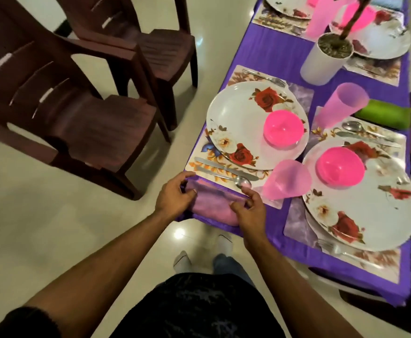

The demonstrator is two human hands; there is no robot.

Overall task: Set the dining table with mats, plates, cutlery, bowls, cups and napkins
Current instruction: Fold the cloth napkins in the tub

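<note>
Pink folded napkin [214,206] lies at the table's near corner just beside the knife [226,168], its long axis spanning both hands, left hand [175,196] and right hand [249,207] each pinching an end.

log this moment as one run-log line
step: placing napkin | left hand: pinching pink napkin | right hand: pinching same napkin | spot: table edge beside knife and spoon | plate, bowl, cup: set

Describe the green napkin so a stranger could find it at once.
Start at the white plant pot mid-table on the purple tablecloth. Just past the translucent pink cup beside it, at the far edge, lies the green napkin, the only green item there.
</note>
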